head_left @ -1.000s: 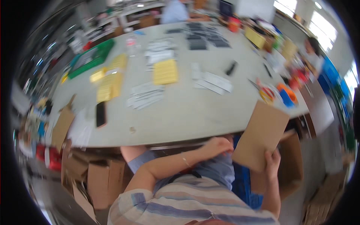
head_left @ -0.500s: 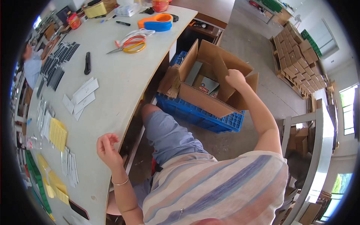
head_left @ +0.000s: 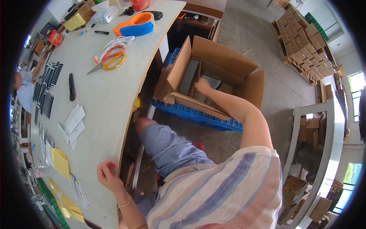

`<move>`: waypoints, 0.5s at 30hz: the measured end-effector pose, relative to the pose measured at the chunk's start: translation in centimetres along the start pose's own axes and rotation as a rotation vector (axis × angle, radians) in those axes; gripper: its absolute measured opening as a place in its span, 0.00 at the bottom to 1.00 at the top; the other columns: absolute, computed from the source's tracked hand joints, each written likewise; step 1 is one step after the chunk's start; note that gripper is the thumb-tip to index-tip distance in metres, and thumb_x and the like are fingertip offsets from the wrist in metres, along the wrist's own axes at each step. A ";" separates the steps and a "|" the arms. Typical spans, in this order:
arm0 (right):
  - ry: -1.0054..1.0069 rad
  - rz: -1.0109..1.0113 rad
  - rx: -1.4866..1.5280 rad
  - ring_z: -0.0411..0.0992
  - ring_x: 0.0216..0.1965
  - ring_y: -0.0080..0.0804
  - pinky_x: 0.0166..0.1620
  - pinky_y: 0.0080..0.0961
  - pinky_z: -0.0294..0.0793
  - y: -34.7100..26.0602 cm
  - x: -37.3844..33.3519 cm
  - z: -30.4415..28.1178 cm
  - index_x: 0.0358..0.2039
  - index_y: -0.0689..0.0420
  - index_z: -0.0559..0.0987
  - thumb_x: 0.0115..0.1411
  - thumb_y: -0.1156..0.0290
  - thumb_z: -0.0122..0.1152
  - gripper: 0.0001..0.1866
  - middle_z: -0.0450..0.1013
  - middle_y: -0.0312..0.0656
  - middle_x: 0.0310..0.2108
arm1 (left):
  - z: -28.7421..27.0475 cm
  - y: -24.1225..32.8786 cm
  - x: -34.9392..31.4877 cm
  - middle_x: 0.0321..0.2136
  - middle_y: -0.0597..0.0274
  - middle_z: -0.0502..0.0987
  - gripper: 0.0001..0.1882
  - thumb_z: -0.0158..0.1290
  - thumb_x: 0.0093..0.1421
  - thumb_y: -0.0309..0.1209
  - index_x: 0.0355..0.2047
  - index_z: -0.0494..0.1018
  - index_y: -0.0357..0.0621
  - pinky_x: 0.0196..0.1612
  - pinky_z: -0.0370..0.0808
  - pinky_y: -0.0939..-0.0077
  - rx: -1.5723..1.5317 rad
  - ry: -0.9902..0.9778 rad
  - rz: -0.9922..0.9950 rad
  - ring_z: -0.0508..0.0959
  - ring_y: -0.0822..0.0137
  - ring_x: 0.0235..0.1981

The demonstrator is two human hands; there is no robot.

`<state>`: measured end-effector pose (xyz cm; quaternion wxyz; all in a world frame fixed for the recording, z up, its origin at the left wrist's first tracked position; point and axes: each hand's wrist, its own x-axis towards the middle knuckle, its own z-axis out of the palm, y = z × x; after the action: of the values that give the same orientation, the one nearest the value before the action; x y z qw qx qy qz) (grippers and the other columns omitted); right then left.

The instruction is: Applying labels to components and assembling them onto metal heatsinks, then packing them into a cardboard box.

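My right hand reaches into an open cardboard box, its fingers closed at the edge of an upright cardboard divider. The fingertips are partly hidden there. A dark grey flat-sided carton stands on the divider's left, and another grey printed package lies to the right, partly behind my hand and forearm. My left hand hovers over the near edge of the table, its fingers loosely bent with nothing in them.
A blue plastic crate supports the box. The white table holds scissors, a black utility knife, an orange-and-blue tape dispenser, paper slips and yellow sheets. Stacked cartons stand at the far right.
My right hand has moved left and down into the box, and the divider has shifted left with it, beside the grey carton. My left hand stays near the table edge. The view has shifted slightly.
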<state>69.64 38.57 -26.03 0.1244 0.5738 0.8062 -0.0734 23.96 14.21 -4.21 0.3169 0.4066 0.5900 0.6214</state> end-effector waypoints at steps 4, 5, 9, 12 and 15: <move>0.000 0.527 1.231 0.78 0.30 0.51 0.34 0.37 0.81 -2.4 1.9 0.7 0.51 0.72 0.67 0.60 0.63 0.49 0.25 0.74 0.60 0.39 | -0.1 0.2 -0.2 0.27 0.62 0.74 0.12 0.44 0.68 0.30 0.29 0.70 0.37 0.32 0.71 0.80 0.121 0.025 0.022 0.73 0.72 0.26; -0.037 0.511 1.343 0.78 0.32 0.48 0.30 0.35 0.82 -2.8 1.8 0.2 0.55 0.72 0.63 0.64 0.61 0.47 0.28 0.73 0.60 0.41 | 0.0 0.3 -0.3 0.27 0.62 0.74 0.12 0.44 0.67 0.30 0.29 0.71 0.38 0.31 0.71 0.81 0.134 0.050 0.017 0.72 0.72 0.26; -0.105 0.557 1.547 0.78 0.35 0.49 0.31 0.38 0.82 -2.6 1.3 1.2 0.65 0.66 0.48 0.64 0.54 0.48 0.39 0.65 0.64 0.53 | 0.3 0.1 -0.2 0.27 0.63 0.74 0.12 0.44 0.67 0.31 0.29 0.71 0.38 0.30 0.70 0.82 0.219 0.072 0.000 0.72 0.73 0.26; -0.315 0.500 1.720 0.74 0.43 0.56 0.41 0.42 0.79 -2.1 0.1 1.0 0.68 0.56 0.33 0.63 0.47 0.49 0.48 0.49 0.62 0.64 | 0.6 0.4 -0.3 0.26 0.64 0.74 0.11 0.44 0.67 0.31 0.30 0.71 0.38 0.29 0.68 0.85 0.273 0.113 -0.034 0.70 0.74 0.25; -0.504 0.450 1.936 0.67 0.51 0.64 0.48 0.45 0.74 -1.3 -0.2 2.1 0.68 0.54 0.34 0.55 0.40 0.58 0.56 0.35 0.61 0.68 | 0.4 0.6 -0.1 0.25 0.65 0.73 0.11 0.45 0.66 0.31 0.29 0.71 0.40 0.28 0.65 0.87 0.328 0.165 -0.048 0.69 0.76 0.24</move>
<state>68.76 37.42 -27.99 -0.2153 0.5339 0.2253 -0.7860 24.44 14.27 -3.69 0.2119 0.3864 0.7168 0.5403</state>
